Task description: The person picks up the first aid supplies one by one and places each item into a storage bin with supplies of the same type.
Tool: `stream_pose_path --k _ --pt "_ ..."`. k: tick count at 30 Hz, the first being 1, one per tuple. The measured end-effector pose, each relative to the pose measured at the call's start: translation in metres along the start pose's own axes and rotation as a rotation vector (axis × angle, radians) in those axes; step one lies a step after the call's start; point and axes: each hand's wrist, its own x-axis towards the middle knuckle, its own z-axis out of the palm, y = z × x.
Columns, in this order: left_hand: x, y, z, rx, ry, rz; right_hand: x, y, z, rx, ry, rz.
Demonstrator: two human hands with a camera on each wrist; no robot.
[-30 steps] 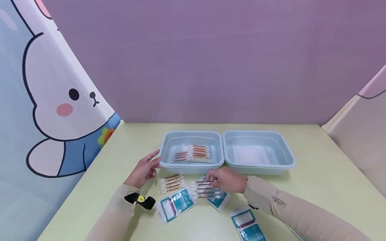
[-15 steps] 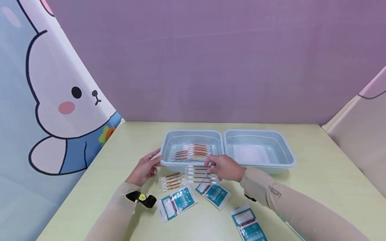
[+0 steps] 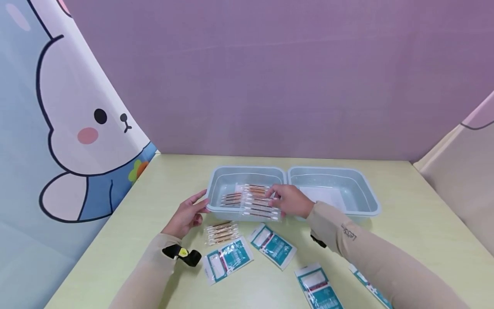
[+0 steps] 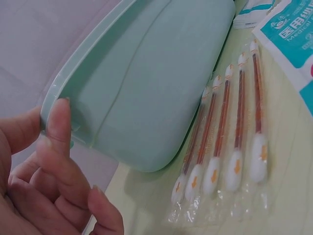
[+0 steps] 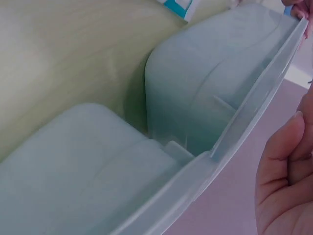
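"While the head view looks down, what is held?"

"The right hand (image 3: 290,201) pinches a swab pack (image 3: 259,207) above the front edge of the left tub (image 3: 227,214); the left hand (image 3: 187,219) grips that tub's rim."

"Left wrist?"

"Bent fingers pinch the rim; another pack (image 4: 219,122) lies on the table (image 4: 142,203), just beside."

"Right wrist?"

"The right hand, partly cut off, fingers bent; the right tub (image 5: 63,171) stands close beside the left tub."

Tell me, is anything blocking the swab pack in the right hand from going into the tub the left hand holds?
Nothing visible covers the tub. In the head view, the swab pack in the right hand overlaps its front rim; I can't tell whether they touch. Other swab packs already lie inside.
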Motion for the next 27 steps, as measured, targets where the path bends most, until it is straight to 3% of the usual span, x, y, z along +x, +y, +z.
stream_pose_path --k 19,27 --pt "-0.003 -0.002 -0.001 -0.012 -0.001 0.004 0.028 -0.011 -0.003 -0.056 -0.002 0.089" --pt "-0.003 -0.001 -0.002 -0.015 0.002 0.004 0.041 -0.014 -0.007 -0.079 -0.012 0.07"
